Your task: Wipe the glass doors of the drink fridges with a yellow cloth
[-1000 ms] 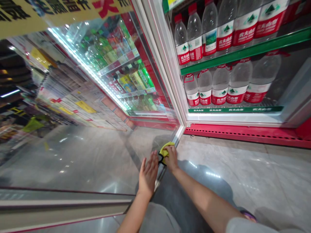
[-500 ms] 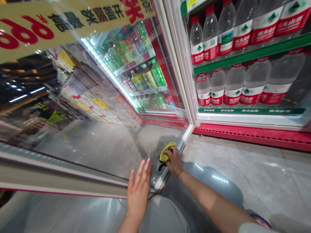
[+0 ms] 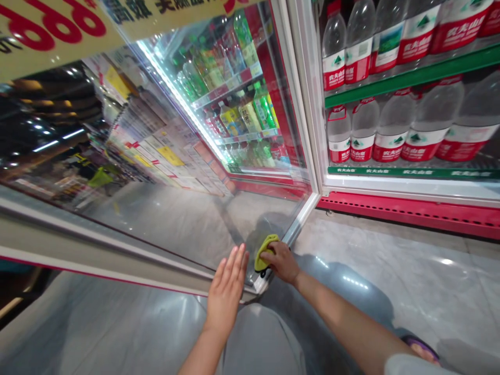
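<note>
My right hand (image 3: 282, 261) grips a yellow-green cloth (image 3: 266, 252) with a dark edge, at the lower corner of an open glass door (image 3: 187, 219). The cloth lies against the glass beside the metal bottom frame (image 3: 300, 221). My left hand (image 3: 227, 284) is held flat with its fingers stretched out, at the door's lower corner just left of the cloth. Nothing is in it; whether its palm touches the door is hidden.
Right of the door stands a cooler with water bottles (image 3: 390, 133) on green-edged shelves (image 3: 414, 78) above a red base (image 3: 410, 213). My knee (image 3: 261, 338) is below the door corner. A purple-edged shoe (image 3: 422, 348) shows at lower right.
The view has shifted, so the door and cooler appear further right. The cloth and my right hand have moved slightly down along the frame. My left hand stays near the corner.
</note>
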Motion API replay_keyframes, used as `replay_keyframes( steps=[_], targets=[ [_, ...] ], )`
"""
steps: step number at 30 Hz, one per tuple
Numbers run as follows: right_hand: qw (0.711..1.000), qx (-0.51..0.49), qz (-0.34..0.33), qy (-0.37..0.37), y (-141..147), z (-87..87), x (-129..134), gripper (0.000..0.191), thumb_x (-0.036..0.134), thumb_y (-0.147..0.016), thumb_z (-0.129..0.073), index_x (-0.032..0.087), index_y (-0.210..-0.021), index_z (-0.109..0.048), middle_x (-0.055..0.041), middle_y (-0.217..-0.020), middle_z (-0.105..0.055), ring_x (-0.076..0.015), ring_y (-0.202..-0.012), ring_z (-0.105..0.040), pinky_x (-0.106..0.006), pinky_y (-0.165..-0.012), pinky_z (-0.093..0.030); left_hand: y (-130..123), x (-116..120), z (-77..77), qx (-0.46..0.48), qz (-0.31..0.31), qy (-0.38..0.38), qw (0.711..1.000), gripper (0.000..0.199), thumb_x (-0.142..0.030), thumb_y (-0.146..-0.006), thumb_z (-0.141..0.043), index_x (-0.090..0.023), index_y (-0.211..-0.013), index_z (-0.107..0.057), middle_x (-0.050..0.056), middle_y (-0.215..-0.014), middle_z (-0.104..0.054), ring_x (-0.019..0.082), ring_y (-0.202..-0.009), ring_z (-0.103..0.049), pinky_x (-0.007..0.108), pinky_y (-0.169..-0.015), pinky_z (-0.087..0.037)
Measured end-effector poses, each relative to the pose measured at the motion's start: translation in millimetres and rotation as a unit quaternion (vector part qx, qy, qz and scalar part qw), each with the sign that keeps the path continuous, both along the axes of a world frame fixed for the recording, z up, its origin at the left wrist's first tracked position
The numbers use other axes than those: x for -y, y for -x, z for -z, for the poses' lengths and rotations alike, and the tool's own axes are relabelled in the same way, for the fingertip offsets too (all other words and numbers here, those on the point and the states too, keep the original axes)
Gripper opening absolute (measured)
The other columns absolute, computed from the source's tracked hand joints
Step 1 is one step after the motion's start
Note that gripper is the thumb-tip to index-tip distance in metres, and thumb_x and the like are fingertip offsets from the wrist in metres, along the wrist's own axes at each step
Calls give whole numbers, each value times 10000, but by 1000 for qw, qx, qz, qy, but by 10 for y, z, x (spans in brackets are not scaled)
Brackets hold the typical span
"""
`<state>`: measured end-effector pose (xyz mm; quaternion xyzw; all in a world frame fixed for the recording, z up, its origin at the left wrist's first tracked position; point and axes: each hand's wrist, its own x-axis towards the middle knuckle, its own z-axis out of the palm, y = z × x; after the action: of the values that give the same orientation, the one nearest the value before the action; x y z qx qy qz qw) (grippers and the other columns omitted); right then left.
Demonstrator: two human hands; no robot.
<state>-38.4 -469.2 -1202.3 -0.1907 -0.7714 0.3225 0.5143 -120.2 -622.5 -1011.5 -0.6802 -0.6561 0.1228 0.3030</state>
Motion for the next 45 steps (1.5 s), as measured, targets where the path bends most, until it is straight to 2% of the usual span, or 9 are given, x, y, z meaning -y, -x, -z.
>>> replay_keyframes(
  steps=[7,12,21,27,30,34,37,41,45],
  targets=[
    [1000,30,4,8,171,-45,312,285,205,-919,-604,334,-1096,-785,-75,-1121,-628,-266,-1073,-546,-423,-936,-466,83,-10,-16,-1,-5,23,1000,665,-134,-929,-436,-178,-1591,-385,45,-1684,-313,159,-1598,-142,367,-1322,-149],
    [995,64,-61,-50,248,47,573,221,200,-922,-684,389,-920,-797,-29,-989,-650,-215,-966,-556,-377,-929,-458,119,-17,-14,-16,-3,23,1000,604,-149,-940,-451,-165,-1543,-473,52,-1683,-332,171,-1602,-133,365,-1323,-140],
    [993,47,-89,-62,325,78,651,197,220,-944,-686,390,-939,-785,-21,-971,-674,-211,-953,-565,-387,-909,-448,146,-1,-43,25,2,38,999,659,-146,-953,-454,-167,-1604,-352,71,-1666,-360,198,-1592,-194,414,-1304,-249],
    [990,43,-130,-38,76,276,526,214,175,-888,-733,378,-909,-796,16,-924,-702,-190,-898,-590,-349,-854,-449,135,7,-38,21,-4,39,999,630,-125,-964,-434,-145,-1591,-372,66,-1676,-323,201,-1597,-151,409,-1309,-239],
    [995,34,-88,9,-40,378,187,196,176,-893,-673,328,-857,-790,-13,-921,-685,-201,-940,-589,-352,-868,-445,147,11,-29,16,-5,41,999,614,-121,-969,-429,-142,-1582,-391,59,-1678,-309,199,-1597,-133,403,-1318,-203],
    [992,8,48,113,-64,433,-261,290,83,-815,-494,234,-882,-733,-77,-1020,-600,-249,-1017,-529,-431,-925,-441,159,13,-19,17,0,35,999,627,-110,-970,-414,-168,-1593,-369,48,-1675,-312,181,-1592,-143,399,-1322,-182],
    [983,-7,96,156,7,388,-210,337,63,-706,-466,220,-905,-688,-80,-1043,-553,-259,-1042,-500,-459,-946,-444,148,8,-9,19,0,27,999,638,-104,-960,-418,-170,-1593,-368,48,-1673,-316,179,-1594,-125,395,-1326,-157],
    [980,-27,92,177,152,323,110,296,97,-641,-520,241,-863,-652,-41,-979,-552,-235,-982,-539,-408,-902,-491,116,-12,-7,13,4,16,1000,623,-93,-949,-404,-154,-1569,-419,43,-1674,-320,172,-1597,-107,375,-1329,-86],
    [956,-71,155,237,234,343,-136,261,125,-690,-504,241,-904,-599,-49,-1003,-553,-238,-1029,-541,-422,-954,-496,93,-33,-27,16,2,1,1000,607,-99,-955,-378,-158,-1555,-447,31,-1667,-338,153,-1597,-106,357,-1326,-43]
  ],
)
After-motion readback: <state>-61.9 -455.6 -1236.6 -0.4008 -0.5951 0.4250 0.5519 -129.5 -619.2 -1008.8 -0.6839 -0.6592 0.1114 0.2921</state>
